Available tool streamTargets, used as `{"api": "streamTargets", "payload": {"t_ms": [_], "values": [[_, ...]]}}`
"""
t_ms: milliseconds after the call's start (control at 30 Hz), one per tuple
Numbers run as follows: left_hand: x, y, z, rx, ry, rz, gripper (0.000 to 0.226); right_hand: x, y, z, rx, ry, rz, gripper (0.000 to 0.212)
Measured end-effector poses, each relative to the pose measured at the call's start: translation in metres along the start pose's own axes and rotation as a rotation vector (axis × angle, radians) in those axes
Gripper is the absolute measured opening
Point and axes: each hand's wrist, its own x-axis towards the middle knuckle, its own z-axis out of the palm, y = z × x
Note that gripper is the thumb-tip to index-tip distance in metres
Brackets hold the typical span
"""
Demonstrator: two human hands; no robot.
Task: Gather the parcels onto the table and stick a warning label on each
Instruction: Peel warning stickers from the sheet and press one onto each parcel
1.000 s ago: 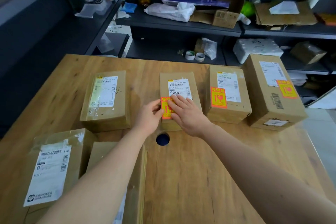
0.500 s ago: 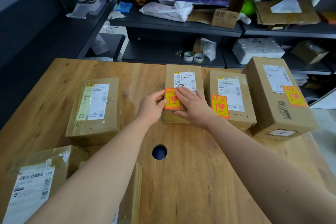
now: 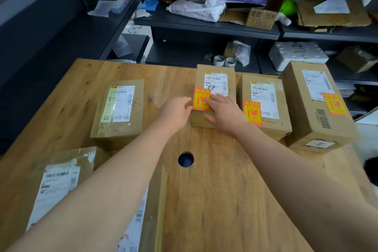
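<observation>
I see my right hand (image 3: 224,111) pressing flat on the small brown cardboard parcel (image 3: 214,96), fingertips on its orange-and-yellow warning sticker (image 3: 201,99); my left hand (image 3: 176,110), loosely spread, touches the sticker's left edge.

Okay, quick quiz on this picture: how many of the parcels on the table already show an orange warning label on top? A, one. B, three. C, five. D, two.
B: orange labels show on the middle parcel under the hands, the parcel right of it and the big far-right parcel; the left parcel and the near-left parcel show only white shipping labels.
</observation>
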Motion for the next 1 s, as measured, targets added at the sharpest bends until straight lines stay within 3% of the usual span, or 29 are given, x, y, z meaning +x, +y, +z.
{"api": "streamTargets", "payload": {"t_ms": [300, 500, 600, 833, 1000], "values": [[-0.147, 0.001, -0.074, 0.374, 0.008, 0.129, 0.03, -0.101, -0.089, -0.021, 0.074, 0.039, 0.023, 0.037], [-0.26, -0.038, -0.079, 0.454, -0.06, -0.054, 0.036, -0.183, -0.169, -0.005, 0.177, 0.005, -0.02, 0.028], [-0.295, -0.051, -0.073, 0.44, -0.118, -0.145, 0.033, -0.211, -0.197, 0.011, 0.187, -0.088, -0.008, 0.03], [-0.321, -0.049, -0.061, 0.25, -0.074, -0.188, 0.019, -0.242, -0.215, 0.025, 0.28, -0.174, 0.071, 0.03], [-0.334, -0.03, -0.045, 0.172, -0.048, -0.086, 0.015, -0.27, -0.193, 0.023, 0.279, -0.147, 0.147, 0.027]]}}
